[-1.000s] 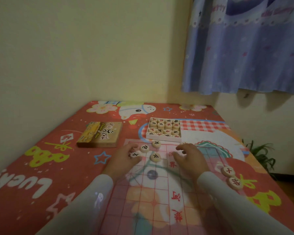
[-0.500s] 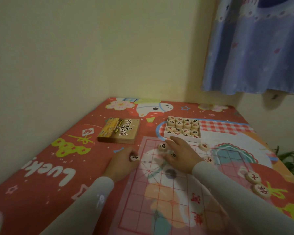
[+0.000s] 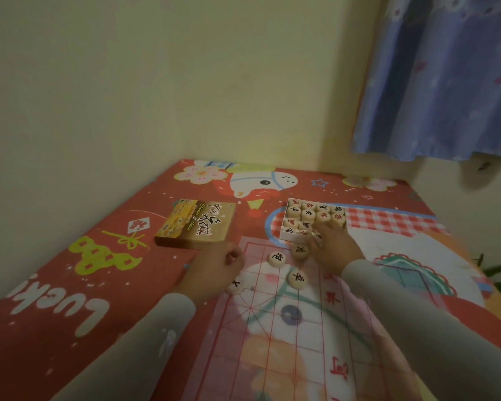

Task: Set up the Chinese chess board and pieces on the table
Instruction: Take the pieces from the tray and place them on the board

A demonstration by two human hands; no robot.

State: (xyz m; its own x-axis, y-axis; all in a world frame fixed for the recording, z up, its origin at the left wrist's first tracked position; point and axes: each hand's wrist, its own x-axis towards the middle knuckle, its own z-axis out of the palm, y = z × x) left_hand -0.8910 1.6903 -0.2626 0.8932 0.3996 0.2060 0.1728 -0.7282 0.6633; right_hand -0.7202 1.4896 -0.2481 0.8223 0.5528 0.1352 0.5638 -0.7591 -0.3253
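Left hand: the left hand rests at the left edge of the board, fingers curled under; a round piece marked in black lies just beside and partly under it, but whether the fingers pinch it I cannot tell.
Right hand: the right hand reaches to the near edge of the piece tray, fingers spread and bent down over the nearest row of pieces; whether it grasps one is hidden.
Board: the board, a thin see-through sheet with a red grid and red characters, lies flat on the tabletop, running from the tray toward the person.
Loose pieces: 3 more pale round pieces with black characters sit on the far part of the board, between the 2 hands: 1 toward the left, 1 just beside the right hand's fingers, and 1 nearer the person.
Piece tray: the white tray stands just beyond the far edge of the board, filled with pieces in rows, red and black characters facing up.
Box lid: the yellow-brown box lid printed with "Chinese chess" lies left of the tray, apart from it.
Tabletop: the tabletop wears a red cartoon-printed cover.
Surroundings: a pale wall behind, a blue curtain at the upper right.
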